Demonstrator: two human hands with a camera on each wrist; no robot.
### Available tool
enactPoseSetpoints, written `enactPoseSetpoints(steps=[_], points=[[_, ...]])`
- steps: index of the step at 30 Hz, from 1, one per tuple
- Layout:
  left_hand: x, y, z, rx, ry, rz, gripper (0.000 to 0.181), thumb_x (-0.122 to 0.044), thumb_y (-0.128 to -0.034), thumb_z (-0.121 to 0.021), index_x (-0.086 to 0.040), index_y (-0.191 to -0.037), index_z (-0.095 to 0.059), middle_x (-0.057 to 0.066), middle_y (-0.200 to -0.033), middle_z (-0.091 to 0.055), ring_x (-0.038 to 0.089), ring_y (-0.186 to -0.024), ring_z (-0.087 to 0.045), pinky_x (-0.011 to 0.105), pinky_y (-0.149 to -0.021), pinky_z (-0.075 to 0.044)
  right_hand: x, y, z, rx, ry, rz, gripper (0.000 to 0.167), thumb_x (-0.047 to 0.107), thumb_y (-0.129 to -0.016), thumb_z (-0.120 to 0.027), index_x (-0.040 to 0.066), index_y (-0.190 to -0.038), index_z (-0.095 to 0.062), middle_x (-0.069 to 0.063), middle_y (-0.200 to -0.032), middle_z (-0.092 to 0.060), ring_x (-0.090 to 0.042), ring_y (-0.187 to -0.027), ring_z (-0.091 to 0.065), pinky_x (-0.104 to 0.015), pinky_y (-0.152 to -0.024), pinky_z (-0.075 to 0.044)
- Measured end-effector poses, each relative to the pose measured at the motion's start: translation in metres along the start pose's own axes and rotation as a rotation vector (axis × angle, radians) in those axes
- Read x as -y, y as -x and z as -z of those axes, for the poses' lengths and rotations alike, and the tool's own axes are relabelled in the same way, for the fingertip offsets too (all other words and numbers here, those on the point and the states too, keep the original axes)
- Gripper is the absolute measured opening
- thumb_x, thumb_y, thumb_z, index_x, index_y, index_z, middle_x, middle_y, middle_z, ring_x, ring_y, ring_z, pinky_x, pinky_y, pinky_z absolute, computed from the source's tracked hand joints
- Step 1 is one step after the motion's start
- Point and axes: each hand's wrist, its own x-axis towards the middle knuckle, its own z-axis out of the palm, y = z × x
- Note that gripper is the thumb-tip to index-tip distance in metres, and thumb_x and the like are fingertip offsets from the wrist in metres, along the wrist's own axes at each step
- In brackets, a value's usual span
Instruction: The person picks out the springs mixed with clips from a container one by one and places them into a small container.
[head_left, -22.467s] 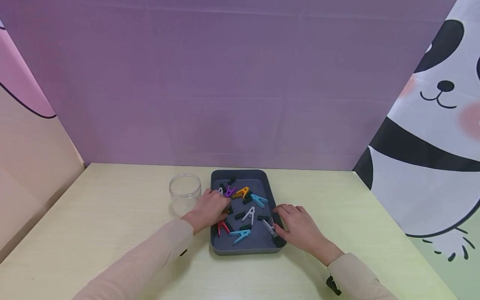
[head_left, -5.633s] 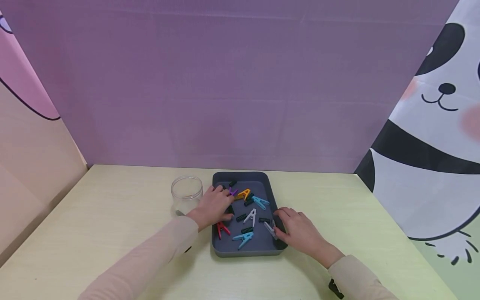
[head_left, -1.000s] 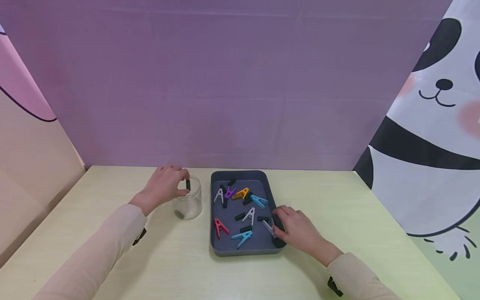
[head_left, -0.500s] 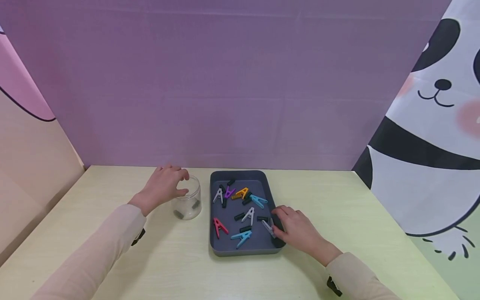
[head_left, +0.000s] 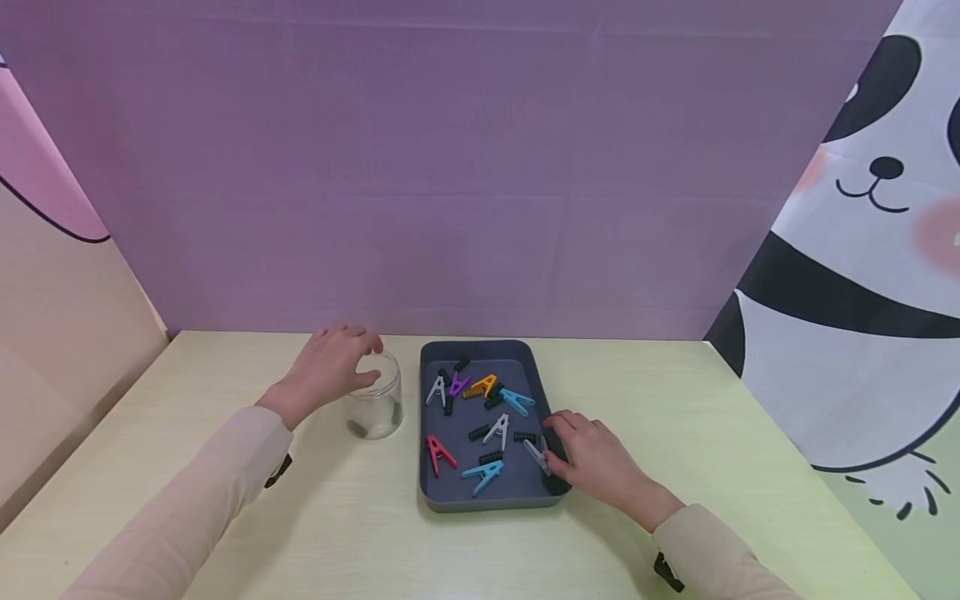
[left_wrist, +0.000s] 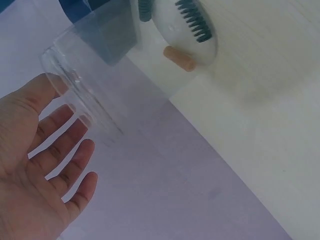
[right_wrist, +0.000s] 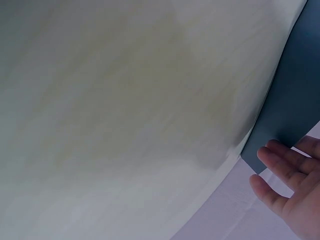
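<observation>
My left hand [head_left: 330, 371] is over the mouth of a clear round jar [head_left: 375, 412], thumb and fingers apart, holding nothing. In the left wrist view, dark coil springs [left_wrist: 194, 21] and a small orange-brown cylinder [left_wrist: 179, 58] lie inside the jar. My right hand [head_left: 596, 458] holds the right rim of a dark grey tray [head_left: 480, 502], thumb over the edge, and some fingers [right_wrist: 282, 167] lie against its outer wall. In the tray are a red clothespin [head_left: 439, 454], a blue clothespin [head_left: 483, 473], a grey clothespin [head_left: 536, 456] near my right thumb, and several dark springs [head_left: 491, 457].
Further clothespins lie in the tray's far half: orange [head_left: 486, 384], purple [head_left: 458, 384], blue [head_left: 517, 401] and white [head_left: 437, 390]. A pale wooden table [head_left: 322, 533] carries jar and tray. A purple cloth [head_left: 450, 183] hangs behind the table's far edge.
One second ago my left thumb and fingers pinched a dark spring over the jar. They let it go and it dropped inside. My right hand has stayed on the tray rim.
</observation>
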Motion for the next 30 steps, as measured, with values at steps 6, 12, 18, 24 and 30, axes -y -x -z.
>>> enactPoseSetpoints(steps=[6,12,18,24,30], points=[[-0.013,-0.004,0.005,-0.012,0.009,-0.035,0.028,-0.028,-0.0776,-0.07,-0.011,-0.099,-0.063,0.004,-0.099,-0.064,0.028,-0.097,-0.056,0.045,-0.085,-0.042,0.0,0.0,0.0,0.0,-0.001,-0.001,0.036,0.029,-0.08,-0.064,0.006,-0.107,-0.059,-0.006,-0.107,-0.061,-0.019,-0.095,-0.058,-0.038,-0.077,-0.049],[-0.027,-0.007,0.003,-0.021,-0.005,-0.067,0.025,-0.028,-0.0799,-0.067,-0.014,-0.101,-0.063,0.002,-0.101,-0.063,0.027,-0.098,-0.055,0.045,-0.087,-0.042,0.002,0.0,0.002,0.006,0.004,-0.001,0.036,0.028,-0.08,-0.065,0.005,-0.106,-0.059,-0.007,-0.107,-0.061,-0.02,-0.095,-0.058,-0.038,-0.077,-0.049],[-0.039,-0.012,-0.002,0.011,-0.036,-0.08,0.026,-0.029,-0.0809,-0.066,-0.015,-0.103,-0.063,0.001,-0.101,-0.062,0.025,-0.099,-0.055,0.043,-0.088,-0.042,0.002,0.0,0.002,-0.001,-0.002,-0.001,0.035,0.028,-0.079,-0.066,0.005,-0.105,-0.06,-0.007,-0.106,-0.061,-0.02,-0.094,-0.059,-0.038,-0.077,-0.05],[-0.051,-0.016,-0.01,0.085,-0.087,-0.073,0.03,-0.035,-0.0811,-0.066,-0.019,-0.106,-0.062,0.001,-0.103,-0.063,0.023,-0.099,-0.054,0.042,-0.088,-0.043,0.001,0.0,0.001,-0.014,0.0,0.008,0.035,0.027,-0.078,-0.066,0.004,-0.105,-0.06,-0.007,-0.105,-0.061,-0.02,-0.094,-0.059,-0.038,-0.075,-0.05],[-0.061,-0.02,-0.024,0.125,-0.092,-0.086,0.031,-0.033,-0.0794,-0.068,-0.019,-0.106,-0.063,0.0,-0.104,-0.063,0.021,-0.095,-0.052,0.039,-0.086,-0.043,0.001,0.0,0.002,-0.007,-0.011,0.009,0.035,0.028,-0.079,-0.065,0.005,-0.106,-0.06,-0.006,-0.106,-0.062,-0.019,-0.094,-0.059,-0.038,-0.075,-0.05]])
